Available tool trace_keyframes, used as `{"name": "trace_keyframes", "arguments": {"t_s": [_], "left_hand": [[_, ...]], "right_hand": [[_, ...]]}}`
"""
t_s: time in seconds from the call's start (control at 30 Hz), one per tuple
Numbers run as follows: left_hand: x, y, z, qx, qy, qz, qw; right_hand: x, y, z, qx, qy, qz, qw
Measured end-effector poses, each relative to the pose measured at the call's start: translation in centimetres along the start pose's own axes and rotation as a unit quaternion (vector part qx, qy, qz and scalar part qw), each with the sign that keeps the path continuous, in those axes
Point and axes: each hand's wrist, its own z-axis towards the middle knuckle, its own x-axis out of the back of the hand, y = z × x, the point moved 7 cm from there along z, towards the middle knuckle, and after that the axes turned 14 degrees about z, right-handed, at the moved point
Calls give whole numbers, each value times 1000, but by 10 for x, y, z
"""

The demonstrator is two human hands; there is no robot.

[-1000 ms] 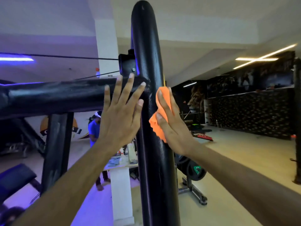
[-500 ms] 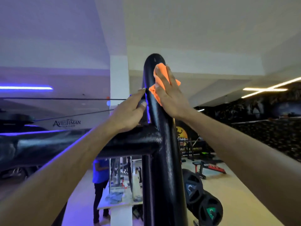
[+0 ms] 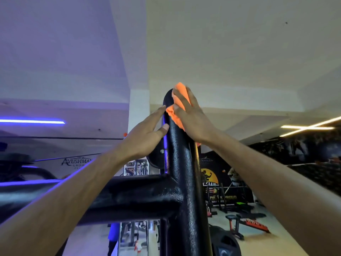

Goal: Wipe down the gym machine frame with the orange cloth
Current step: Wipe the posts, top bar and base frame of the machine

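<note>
Right hand [image 3: 191,115] presses the orange cloth [image 3: 178,106] flat-fingered against the black frame post [image 3: 181,163] near its top; left hand [image 3: 145,133], grip wide, fingers straight, touches the post's left side.

We see a pale, smooth gym floor [image 3: 287,242] at the lower right. On it stands a low black-and-red bench [image 3: 245,225] with a red ribbed pad, and behind that a black metal rack [image 3: 224,200] near the dark wall. Round black weight plates [image 3: 224,245] show at the bottom edge just beside the black upright post of the gym machine frame [image 3: 184,182]; where the post meets the floor is out of view.
</note>
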Motion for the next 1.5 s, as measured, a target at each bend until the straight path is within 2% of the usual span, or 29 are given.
{"name": "trace_keyframes", "arguments": {"t_s": [0.17, 0.3, 0.4, 0.5, 0.67, 0.8, 0.9, 1.0, 1.1, 1.2, 1.33, 1.5], "left_hand": [[2, 7, -9, -4, -3, 28, 1000], [3, 9, -11, 26, -4, 5, 1000], [2, 15, -23, 32, -6, 8, 999], [-1, 19, -40, 36, -21, 28, 999], [-10, 17, -68, 28, -49, 44, 997], [-17, 14, -92, 35, -55, 54, 996], [-23, 9, -107, 28, -78, 81, 993], [-23, 11, -111, 36, -74, 103, 991], [-22, 12, -119, 32, -59, 125, 990], [-19, 13, -135, 34, -33, 172, 984], [-13, 15, -147, 39, -30, 203, 978], [-11, 14, -155, -11, -58, 260, 964]], "right_hand": [[3, 15, 5, 5, -44, -111, 993], [11, -1, 38, -19, -45, -81, 996], [3, 2, -4, -19, -12, -39, 999], [-6, 3, -59, -9, -15, -7, 1000], [-1, 5, -42, 58, -3, 2, 998], [-15, -1, -90, 13, 35, 117, 992], [-28, 4, -141, -4, 9, 133, 991], [-22, 7, -121, -27, 5, 106, 994], [-22, -6, -108, 22, 42, 36, 998], [-37, -15, -151, 58, 68, -11, 996], [-54, -16, -203, 49, 52, 8, 997], [-44, -17, -150, 31, 78, -42, 996]]}}
